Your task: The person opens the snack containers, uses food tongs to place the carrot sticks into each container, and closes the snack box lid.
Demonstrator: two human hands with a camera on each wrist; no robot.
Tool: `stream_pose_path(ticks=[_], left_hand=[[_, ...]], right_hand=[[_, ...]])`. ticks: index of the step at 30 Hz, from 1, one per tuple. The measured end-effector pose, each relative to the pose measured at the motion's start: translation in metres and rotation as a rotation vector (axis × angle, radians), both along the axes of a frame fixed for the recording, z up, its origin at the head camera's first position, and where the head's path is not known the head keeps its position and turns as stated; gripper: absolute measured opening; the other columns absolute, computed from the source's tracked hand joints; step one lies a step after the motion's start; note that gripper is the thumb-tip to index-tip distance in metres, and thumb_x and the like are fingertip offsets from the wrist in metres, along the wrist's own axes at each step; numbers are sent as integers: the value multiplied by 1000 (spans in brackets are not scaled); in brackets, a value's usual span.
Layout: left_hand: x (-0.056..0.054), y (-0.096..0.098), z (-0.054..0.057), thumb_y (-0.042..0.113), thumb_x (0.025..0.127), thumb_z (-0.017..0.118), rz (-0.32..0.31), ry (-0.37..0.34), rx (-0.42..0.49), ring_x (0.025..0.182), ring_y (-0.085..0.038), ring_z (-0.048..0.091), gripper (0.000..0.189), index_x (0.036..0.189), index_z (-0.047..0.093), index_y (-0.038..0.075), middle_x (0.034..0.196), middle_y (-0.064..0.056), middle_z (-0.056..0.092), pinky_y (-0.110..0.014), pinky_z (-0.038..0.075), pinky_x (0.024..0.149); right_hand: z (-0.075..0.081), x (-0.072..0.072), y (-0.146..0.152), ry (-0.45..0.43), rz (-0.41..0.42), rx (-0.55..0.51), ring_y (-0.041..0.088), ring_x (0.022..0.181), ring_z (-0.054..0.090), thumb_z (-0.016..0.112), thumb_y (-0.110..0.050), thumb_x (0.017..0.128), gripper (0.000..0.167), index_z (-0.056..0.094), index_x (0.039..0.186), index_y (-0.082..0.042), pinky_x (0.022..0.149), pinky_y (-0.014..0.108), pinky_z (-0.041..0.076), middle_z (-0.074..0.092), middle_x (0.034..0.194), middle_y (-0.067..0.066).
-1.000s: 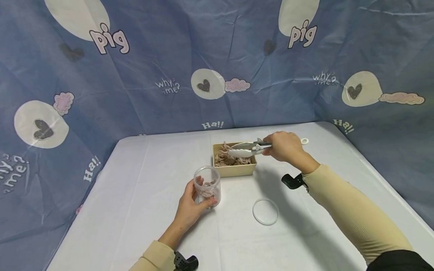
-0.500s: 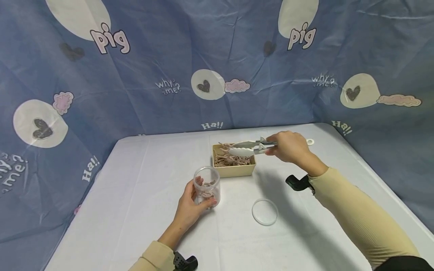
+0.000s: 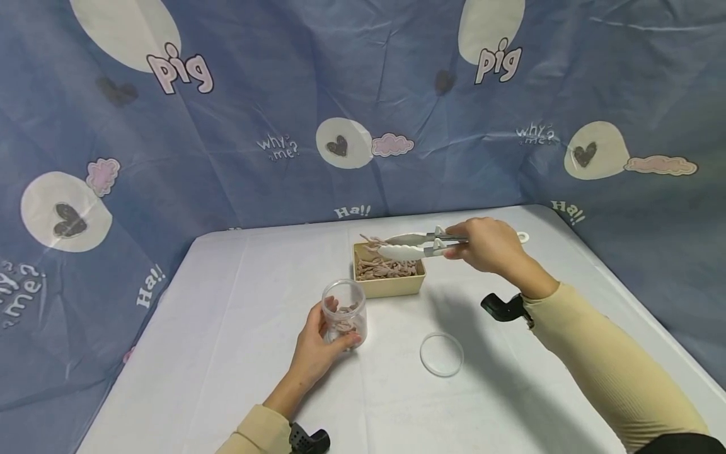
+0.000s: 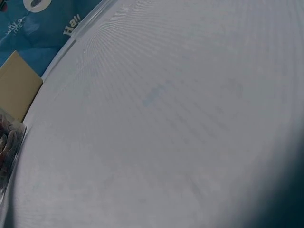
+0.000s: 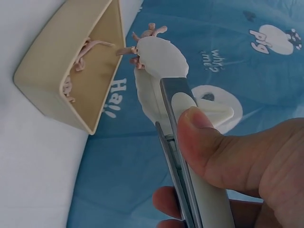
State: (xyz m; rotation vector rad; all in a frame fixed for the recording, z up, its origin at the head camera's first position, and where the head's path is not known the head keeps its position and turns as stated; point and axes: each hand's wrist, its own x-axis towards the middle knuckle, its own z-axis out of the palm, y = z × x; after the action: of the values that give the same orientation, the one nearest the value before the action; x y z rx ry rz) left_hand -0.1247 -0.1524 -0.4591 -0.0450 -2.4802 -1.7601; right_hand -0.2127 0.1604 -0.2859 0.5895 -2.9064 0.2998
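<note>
In the head view my left hand (image 3: 314,347) grips a clear jar (image 3: 363,315) upright on the table, with a few pinkish-brown strips inside. The left wrist view catches only a slice of that jar (image 4: 7,147); the hand is out of it. My right hand (image 3: 489,244) holds white-tipped tongs (image 3: 433,251) over a beige box (image 3: 394,289). More such strips (image 3: 387,270) lie in the box. Seen from the right wrist, the tongs (image 5: 161,57) pinch a small clump of strips (image 5: 149,33) outside the box opening, thumb pressing on the handle.
A round ring or lid with a white rim (image 3: 422,362) lies on the white-covered table (image 3: 227,340), right of the jar. Behind the table hangs a blue printed cloth (image 3: 238,176).
My right hand has drawn slightly right, and the tongs have come up from the box with strips between their tips. The left hand and jar stay put.
</note>
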Motion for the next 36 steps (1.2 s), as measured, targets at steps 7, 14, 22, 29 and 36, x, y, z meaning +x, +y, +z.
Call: stream_pose_path(ticks=[7,14,22,29,36], left_hand=[[0,0,1,21,73,88,-3,4,-1,144,-29,41,94,149,34,12,152,-12,45,-38,32,122],[0,-1,1,21,73,88,-9,11,-4,145,-28,40,93,149,34,12,153,-12,44,-39,32,123],[-1,-2,0,22,73,88,-8,4,-6,144,-28,40,93,149,34,13,153,-11,44,-38,32,123],[-1,-2,-1,22,73,88,-14,0,2,145,-28,39,94,149,33,13,153,-12,44,-37,30,123],[-1,-3,-1,23,74,88,-16,3,-9,145,-28,38,95,150,33,13,153,-12,44,-37,30,123]], right_hand=[[6,5,1,-8,2,-3,32,91,70,78,-30,84,38,72,119,-17,65,48,54,76,106,10],[11,10,0,-15,13,-23,35,101,69,76,-32,85,41,71,122,-16,74,52,55,74,114,10],[17,15,-5,-26,47,-56,33,102,70,76,-33,85,41,71,123,-16,77,53,55,73,115,10],[22,21,-12,-48,66,-64,31,103,69,76,-34,86,41,71,123,-18,82,53,55,73,116,9],[24,25,-17,-43,112,-78,24,93,69,77,-33,85,38,72,120,-19,78,48,56,75,110,6]])
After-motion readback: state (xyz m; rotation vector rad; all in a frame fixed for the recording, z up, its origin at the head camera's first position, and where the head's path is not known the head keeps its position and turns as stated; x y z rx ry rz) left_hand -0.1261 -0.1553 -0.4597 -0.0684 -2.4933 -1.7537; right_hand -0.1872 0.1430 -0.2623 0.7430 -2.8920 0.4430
